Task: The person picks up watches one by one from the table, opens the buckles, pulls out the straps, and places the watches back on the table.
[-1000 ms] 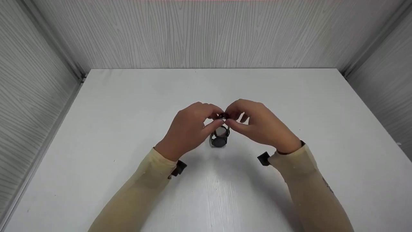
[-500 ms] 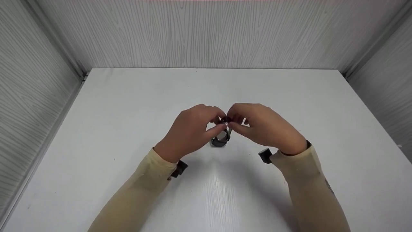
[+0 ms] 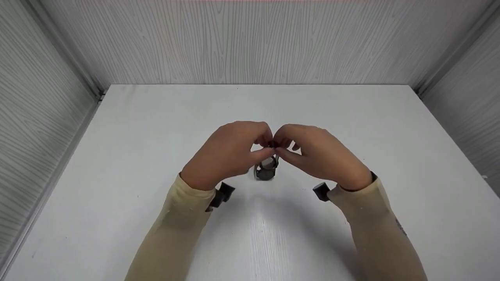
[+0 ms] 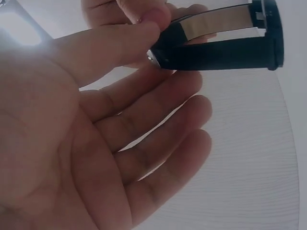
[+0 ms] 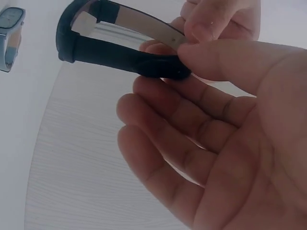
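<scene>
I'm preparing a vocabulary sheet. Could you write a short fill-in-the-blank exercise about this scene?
1. The left hand and right hand both hold one dark-strapped ____.
2. The right wrist view shows a pale-cased, rounded-rectangular timepiece in its upper ____ corner.
3. The flat tabletop beneath is coloured ____.

Missing words: wristwatch; left; white.

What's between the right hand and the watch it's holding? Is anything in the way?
Nothing I can see. The right hand pinches the watch right by its black strap. The other watch is off to one side, not between them.
</scene>
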`<state>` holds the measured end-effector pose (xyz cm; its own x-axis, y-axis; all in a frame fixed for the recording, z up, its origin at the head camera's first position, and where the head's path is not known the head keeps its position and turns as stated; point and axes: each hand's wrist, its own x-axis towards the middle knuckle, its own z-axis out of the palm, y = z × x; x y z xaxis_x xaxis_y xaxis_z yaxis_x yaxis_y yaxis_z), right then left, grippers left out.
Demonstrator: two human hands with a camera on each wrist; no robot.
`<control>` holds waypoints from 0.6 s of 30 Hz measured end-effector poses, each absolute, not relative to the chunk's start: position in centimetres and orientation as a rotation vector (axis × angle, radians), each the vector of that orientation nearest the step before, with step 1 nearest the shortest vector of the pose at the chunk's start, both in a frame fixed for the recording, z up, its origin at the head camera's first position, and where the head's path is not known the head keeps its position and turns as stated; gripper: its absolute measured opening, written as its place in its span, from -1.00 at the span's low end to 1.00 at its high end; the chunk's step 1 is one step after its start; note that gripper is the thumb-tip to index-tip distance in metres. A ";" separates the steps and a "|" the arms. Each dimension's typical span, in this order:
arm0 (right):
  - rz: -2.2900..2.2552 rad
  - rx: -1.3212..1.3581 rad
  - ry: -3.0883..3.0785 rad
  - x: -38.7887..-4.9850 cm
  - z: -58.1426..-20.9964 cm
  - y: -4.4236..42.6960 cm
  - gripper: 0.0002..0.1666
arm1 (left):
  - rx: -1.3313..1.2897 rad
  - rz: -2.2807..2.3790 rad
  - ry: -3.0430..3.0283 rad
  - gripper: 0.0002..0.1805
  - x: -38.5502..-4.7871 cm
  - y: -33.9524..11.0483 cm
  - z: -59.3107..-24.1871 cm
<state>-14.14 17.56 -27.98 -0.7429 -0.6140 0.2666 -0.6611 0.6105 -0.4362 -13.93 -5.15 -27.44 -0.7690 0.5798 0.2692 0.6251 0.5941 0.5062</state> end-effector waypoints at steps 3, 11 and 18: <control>0.821 1.107 -2.647 -14.2 -28.1 17.5 -0.86 | -1.061 -0.918 -2.699 -0.92 -14.1 -5.4 -27.4; 1.041 1.171 -2.401 -14.3 -28.0 17.4 -0.85 | -1.130 -0.920 -2.431 -0.92 -14.4 -5.7 -27.4; 1.274 1.213 -2.191 -14.6 -28.1 17.1 -0.84 | -1.132 -0.923 -2.273 -0.90 -14.5 -5.8 -27.1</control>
